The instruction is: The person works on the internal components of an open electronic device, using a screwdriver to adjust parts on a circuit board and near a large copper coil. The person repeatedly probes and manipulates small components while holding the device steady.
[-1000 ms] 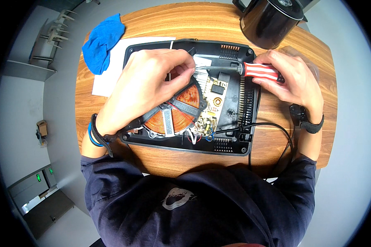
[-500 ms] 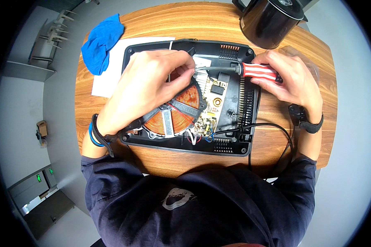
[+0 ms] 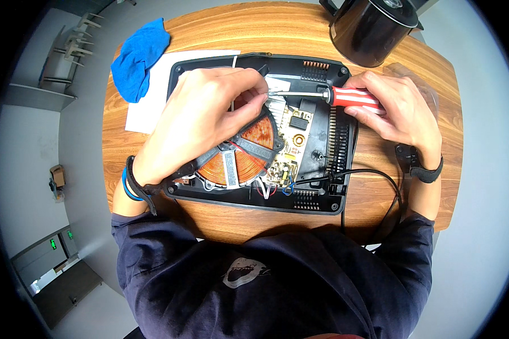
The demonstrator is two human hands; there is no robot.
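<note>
An opened black appliance housing [image 3: 316, 198] lies before me, holding a copper coil [image 3: 249, 164], a pale circuit board [image 3: 294, 144] and a silver finned heat sink [image 3: 276, 107]. My right hand [image 3: 398, 107] grips the red-and-white screwdriver handle [image 3: 356, 97]; its metal shaft [image 3: 305, 94] points left over the heat sink. My left hand [image 3: 209, 107] is closed at the screwdriver's tip, thumb and forefinger close together above the coil's far edge. Whatever is between those fingertips is too small to make out.
On the wooden table [image 3: 226, 223] are a blue cloth [image 3: 136, 59] and white paper [image 3: 138, 118] at back left, a black kettle [image 3: 362, 34] at back right, clear plastic [image 3: 427, 90] behind my right hand, and a black cable [image 3: 379, 175] looping off the housing's right side.
The screwdriver handle has turned slightly in my right hand, with its stripes shifted, and those fingers have moved a little. My left hand stays in nearly the same place.
</note>
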